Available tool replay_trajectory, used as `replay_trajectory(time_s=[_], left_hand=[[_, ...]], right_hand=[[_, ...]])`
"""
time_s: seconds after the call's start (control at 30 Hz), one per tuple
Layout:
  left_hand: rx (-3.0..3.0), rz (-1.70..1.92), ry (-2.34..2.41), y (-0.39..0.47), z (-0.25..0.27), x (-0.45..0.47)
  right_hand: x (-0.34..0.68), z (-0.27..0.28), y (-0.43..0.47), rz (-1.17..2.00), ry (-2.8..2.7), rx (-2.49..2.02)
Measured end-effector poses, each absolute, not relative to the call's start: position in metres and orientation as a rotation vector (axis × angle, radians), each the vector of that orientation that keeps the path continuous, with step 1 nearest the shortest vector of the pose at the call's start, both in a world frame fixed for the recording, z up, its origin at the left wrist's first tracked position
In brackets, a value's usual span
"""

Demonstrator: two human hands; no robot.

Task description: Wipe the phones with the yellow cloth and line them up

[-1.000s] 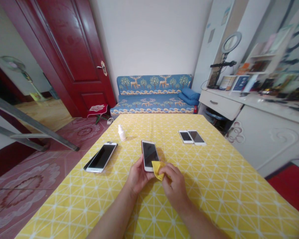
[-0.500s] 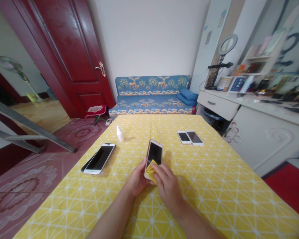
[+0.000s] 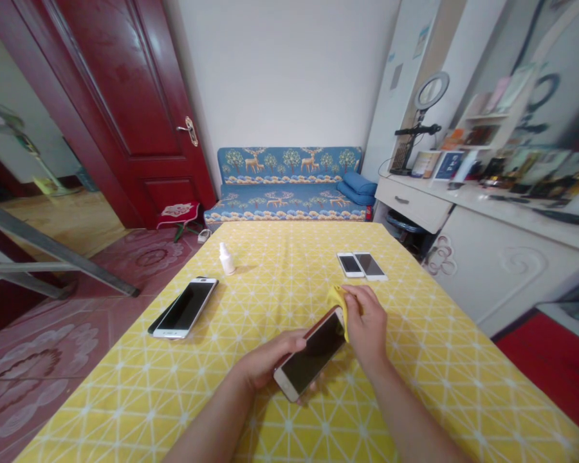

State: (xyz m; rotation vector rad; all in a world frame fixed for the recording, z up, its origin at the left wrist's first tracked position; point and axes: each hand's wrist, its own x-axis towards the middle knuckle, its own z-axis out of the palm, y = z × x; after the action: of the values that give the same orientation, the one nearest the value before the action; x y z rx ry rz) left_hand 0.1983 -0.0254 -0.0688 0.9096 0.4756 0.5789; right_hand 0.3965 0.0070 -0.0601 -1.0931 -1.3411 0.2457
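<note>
A smartphone [image 3: 311, 355] with a dark screen and a reddish-brown case edge is gripped in my left hand [image 3: 271, 355], the thumb along its near-left side and fingertips showing under it. It slants, its top end pointing up and right. My right hand [image 3: 368, 320] pinches a yellow cloth [image 3: 338, 299] at the phone's upper right end, the cloth draped against that edge. Some of the right fingers are hidden behind the cloth and hand.
On the yellow patterned tablecloth [image 3: 289, 270], a white spray bottle [image 3: 226, 260] stands at left. Below it a white phone [image 3: 186, 308] lies over a darker one. Two white phones [image 3: 350, 264] lie side by side at the right back. A blue sofa [image 3: 289, 186] stands beyond.
My left hand has turned the phone clockwise and brought it closer. My right hand has moved the cloth from the phone's lower end to its top end. The view has shifted slightly.
</note>
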Motion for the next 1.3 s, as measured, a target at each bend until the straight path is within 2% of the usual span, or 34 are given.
replay_trajectory(time_s=[0.2,0.37,0.5,0.6,0.77,0.93,1.13,1.3], left_hand=[[0.629,0.428,0.406,-0.025,-0.075,0.192],[0.442,0.518,0.251,-0.021,-0.064,0.186],[0.384,0.687,0.219,-0.015,-0.064,0.185],[0.405,0.889,0.366,-0.013,-0.068,0.190],[0.516,1.149,0.658,-0.012,-0.073,0.199],[0.664,1.223,0.555,-0.007,-0.079,0.201],[0.555,1.345,0.487,-0.001,-0.088,0.200],[0.449,1.491,0.472,0.002,-0.090,0.199]], right_hand=[[0.397,-0.066,0.015,0.870,-1.024,-1.067],[0.389,-0.060,0.008,1.118,-0.913,-0.928],[0.379,-0.061,-0.002,1.174,-0.971,-0.898],[0.369,-0.061,-0.010,1.252,-1.126,-0.900],[0.363,-0.063,-0.012,1.038,-1.176,-0.982],[0.366,-0.067,-0.010,1.008,-1.141,-1.002],[0.353,-0.072,-0.020,1.181,-1.088,-0.907],[0.341,-0.073,-0.026,1.173,-1.121,-0.921]])
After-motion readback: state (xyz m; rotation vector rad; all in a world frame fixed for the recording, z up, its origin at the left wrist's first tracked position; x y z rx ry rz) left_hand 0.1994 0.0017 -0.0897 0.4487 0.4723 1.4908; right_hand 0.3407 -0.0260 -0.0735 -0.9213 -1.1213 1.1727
